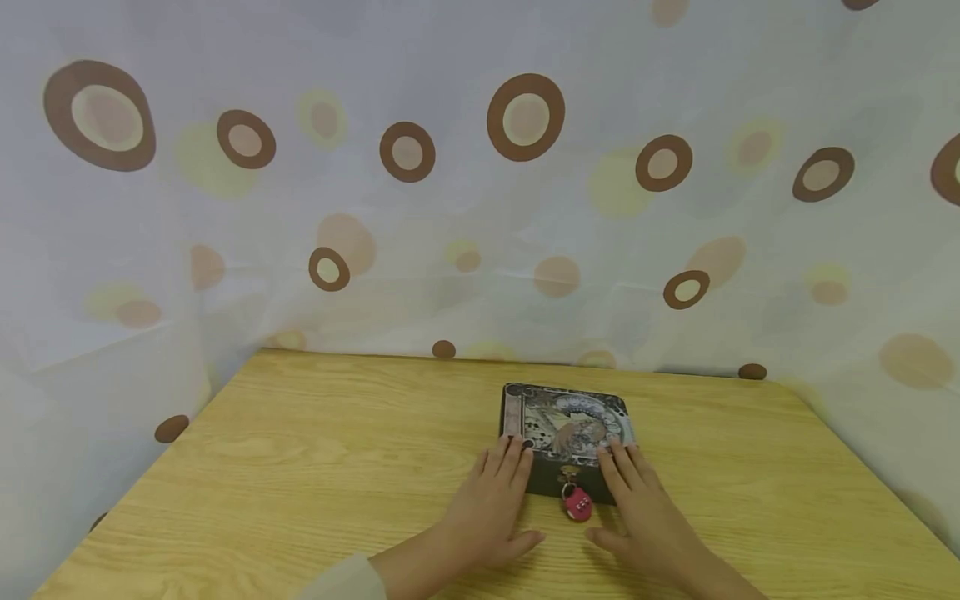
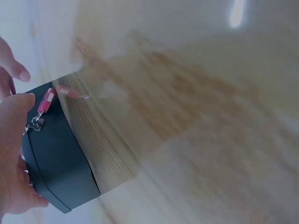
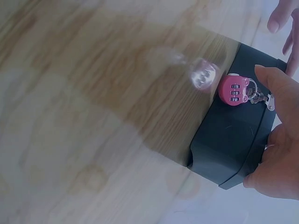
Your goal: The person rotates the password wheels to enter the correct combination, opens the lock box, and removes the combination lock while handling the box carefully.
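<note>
Left hand [image 1: 489, 504] and right hand [image 1: 643, 515], fingers straight, thumbs spread, touch the box [image 1: 567, 437] at its near corners, forearms [image 1: 412, 557] slanted inward; pink padlock [image 1: 578, 505] hangs on its front!

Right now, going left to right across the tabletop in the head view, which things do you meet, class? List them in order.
Light sleeve → left hand → pink padlock → right hand.

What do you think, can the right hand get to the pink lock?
Probably yes. The pink lock hangs at the front of the box, right beside the right hand. Nothing seems to be between them, and the left hand is on the other side.
</note>
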Available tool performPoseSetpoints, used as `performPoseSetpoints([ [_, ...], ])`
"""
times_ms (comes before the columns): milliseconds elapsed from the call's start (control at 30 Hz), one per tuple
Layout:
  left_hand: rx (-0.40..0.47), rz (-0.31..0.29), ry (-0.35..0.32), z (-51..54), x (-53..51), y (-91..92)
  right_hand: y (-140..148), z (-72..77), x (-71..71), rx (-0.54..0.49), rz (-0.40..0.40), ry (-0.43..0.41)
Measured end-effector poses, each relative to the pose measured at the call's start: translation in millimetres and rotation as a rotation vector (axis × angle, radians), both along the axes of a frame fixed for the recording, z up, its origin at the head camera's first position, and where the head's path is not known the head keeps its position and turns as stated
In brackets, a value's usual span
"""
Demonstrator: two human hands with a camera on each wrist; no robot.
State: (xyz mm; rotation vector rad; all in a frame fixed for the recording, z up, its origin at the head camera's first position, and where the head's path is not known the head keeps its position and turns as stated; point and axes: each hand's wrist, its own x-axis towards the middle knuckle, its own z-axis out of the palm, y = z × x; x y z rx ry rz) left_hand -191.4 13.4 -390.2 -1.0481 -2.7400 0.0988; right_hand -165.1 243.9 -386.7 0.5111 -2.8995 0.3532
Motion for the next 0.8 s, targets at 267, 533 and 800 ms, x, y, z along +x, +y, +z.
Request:
performPoseSetpoints([
  [267, 0.015, 0.012, -0.001, -1.1, 4.6, -7.9, -6.3, -1.4, 1.1, -0.017, 0.026, 0.017],
  [533, 0.017, 0.035, 0.007, -3.4, 7.4, -14.3, -13.3, -1.8, 0.9, -0.013, 0.041, 0.027],
  [800, 0.015, 0.062, -0.021, 0.5, 11.9, -19.8, -20.0, -1.3, 2.1, -0.027, 0.051, 0.022],
])
